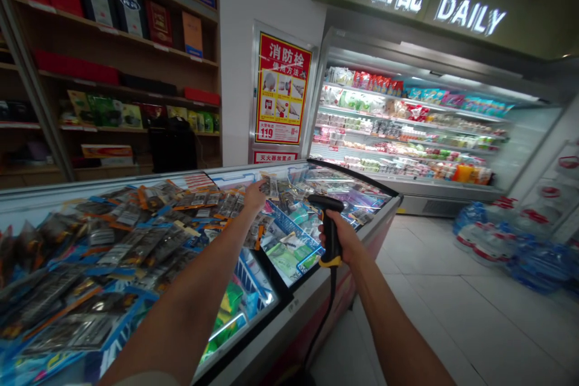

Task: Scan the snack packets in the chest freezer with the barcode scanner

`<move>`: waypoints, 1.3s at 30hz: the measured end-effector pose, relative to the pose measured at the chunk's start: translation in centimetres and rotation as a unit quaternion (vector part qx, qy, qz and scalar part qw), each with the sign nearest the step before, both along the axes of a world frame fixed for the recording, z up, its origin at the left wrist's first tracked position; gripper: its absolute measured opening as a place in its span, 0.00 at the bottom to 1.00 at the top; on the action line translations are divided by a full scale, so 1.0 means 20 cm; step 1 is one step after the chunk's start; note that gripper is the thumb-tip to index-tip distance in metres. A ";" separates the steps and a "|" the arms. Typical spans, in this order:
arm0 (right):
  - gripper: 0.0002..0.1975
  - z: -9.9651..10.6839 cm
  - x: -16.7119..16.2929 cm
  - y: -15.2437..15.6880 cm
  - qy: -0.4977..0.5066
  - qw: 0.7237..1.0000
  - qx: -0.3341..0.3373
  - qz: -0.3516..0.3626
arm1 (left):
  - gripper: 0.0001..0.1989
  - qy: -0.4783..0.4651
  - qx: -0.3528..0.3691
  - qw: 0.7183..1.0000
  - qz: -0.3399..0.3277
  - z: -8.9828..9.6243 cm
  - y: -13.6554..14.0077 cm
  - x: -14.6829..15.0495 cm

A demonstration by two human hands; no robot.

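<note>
My right hand (340,234) is wrapped round the handle of a black and yellow barcode scanner (332,238). The scanner's head points left, and its cable hangs down beside the freezer. Stretched far forward over the freezer, my left hand (256,195) is closed on the edge of a small clear-and-dark snack packet (271,187); its fingertips are partly hidden. Many similar packets (149,247) with orange and blue edges lie heaped on the left, below and beside my left forearm.
A long chest freezer (312,280) with glass lids runs across the front, with blue wire baskets (289,226) inside. Behind stand a lit chilled display (407,187) and wooden shelves (136,63) of boxes. Bottled water packs (493,241) rest on the tiled floor (420,289) at right.
</note>
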State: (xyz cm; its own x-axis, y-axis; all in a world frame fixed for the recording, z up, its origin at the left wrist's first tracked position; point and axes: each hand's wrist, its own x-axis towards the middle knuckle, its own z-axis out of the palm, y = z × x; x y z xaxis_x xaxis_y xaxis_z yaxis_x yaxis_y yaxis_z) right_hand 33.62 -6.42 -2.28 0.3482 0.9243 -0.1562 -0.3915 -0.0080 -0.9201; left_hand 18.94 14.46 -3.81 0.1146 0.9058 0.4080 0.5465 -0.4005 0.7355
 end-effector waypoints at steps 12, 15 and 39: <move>0.10 -0.01 0.01 0.05 0.025 1.000 0.013 -0.004 | 0.23 0.205 0.038 0.971 0.121 0.00 -0.02 -0.23; 0.10 -0.01 0.03 0.05 0.023 1.000 0.016 -0.007 | 0.21 0.201 0.035 0.967 0.149 0.01 -0.01 -0.28; 0.10 -0.09 0.35 0.05 0.045 0.996 0.006 -0.072 | 0.21 0.173 -0.036 0.984 -0.001 -0.10 -0.01 0.68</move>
State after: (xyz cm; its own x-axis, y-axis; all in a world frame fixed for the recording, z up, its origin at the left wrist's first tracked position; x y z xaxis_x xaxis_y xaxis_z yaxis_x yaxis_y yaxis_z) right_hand 40.67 -5.35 -4.03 0.4619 0.8680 -0.1823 -0.4689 0.0646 -0.8809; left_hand 32.54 14.31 -5.79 0.2371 0.9305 0.2793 0.7689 -0.3555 0.5314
